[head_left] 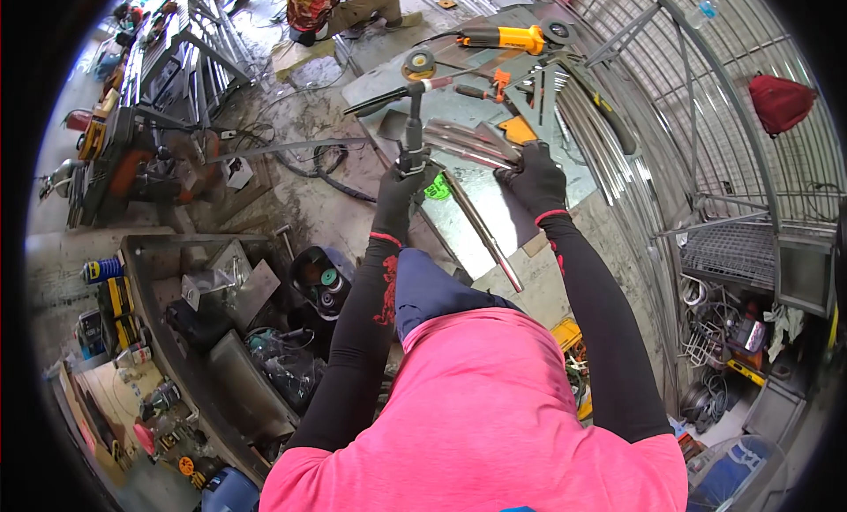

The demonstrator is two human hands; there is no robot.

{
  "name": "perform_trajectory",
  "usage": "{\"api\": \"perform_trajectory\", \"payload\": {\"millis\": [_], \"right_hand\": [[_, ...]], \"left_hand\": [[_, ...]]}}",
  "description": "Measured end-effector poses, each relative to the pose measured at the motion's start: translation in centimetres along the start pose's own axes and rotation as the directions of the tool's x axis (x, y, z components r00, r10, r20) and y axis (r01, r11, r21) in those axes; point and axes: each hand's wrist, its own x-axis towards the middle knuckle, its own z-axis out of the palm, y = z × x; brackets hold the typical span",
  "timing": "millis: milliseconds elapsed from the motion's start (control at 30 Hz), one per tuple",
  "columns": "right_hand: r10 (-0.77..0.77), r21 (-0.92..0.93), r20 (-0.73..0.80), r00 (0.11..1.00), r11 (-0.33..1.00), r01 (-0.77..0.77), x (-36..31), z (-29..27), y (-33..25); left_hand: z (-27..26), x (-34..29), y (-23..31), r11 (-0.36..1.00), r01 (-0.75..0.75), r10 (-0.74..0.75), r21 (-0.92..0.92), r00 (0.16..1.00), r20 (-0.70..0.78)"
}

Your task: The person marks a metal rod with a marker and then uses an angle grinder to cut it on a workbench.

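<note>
My left hand (401, 187), in a dark glove, is closed round the handle of a black TIG welding torch (414, 124). The torch points up and away over the worktable (476, 256), its reddish cup turned to the right. My right hand (535, 179), gloved too, is curled at the near right end of a few thin metal bars (468, 142); its fingertips are partly hidden. Between my hands a long metal tube (481, 230) slants toward me across the shiny tabletop. A round green label (437, 187) shows beside my left hand.
A yellow angle grinder (516, 39) and an orange clamp (501, 82) lie farther back on the table. Long metal tubes (609, 150) run along its right, beside a wire rack (732, 89). Another person (340, 9) crouches beyond. An open tool bin (229, 318) stands left of me.
</note>
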Motion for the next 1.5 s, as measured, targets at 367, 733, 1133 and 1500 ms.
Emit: {"api": "perform_trajectory", "payload": {"millis": [367,733,1133,1500], "right_hand": [[0.0,0.061,-0.161,0.987,0.998,0.01,1.5,0.8,0.7],[0.076,0.801,0.365,0.928,0.482,-0.355,-3.0,-0.1,-2.5],[-0.28,0.842,0.402,0.872,0.487,-0.232,1.0,1.6,-7.8],[0.231,0.826,0.275,0.933,0.44,-0.352,1.4,4.6,-2.1]], "left_hand": [[0.4,1.6,1.0,0.992,0.006,-0.011,0.128,0.999,0.039],[0.9,5.1,1.6,0.944,0.017,-0.095,0.329,0.97,0.222],[-0.2,1.0,2.3,0.996,0.061,-0.047,-0.07,0.98,0.191],[-4.4,-3.7,2.9,0.986,-0.019,0.005,0.164,0.997,0.081]]}}
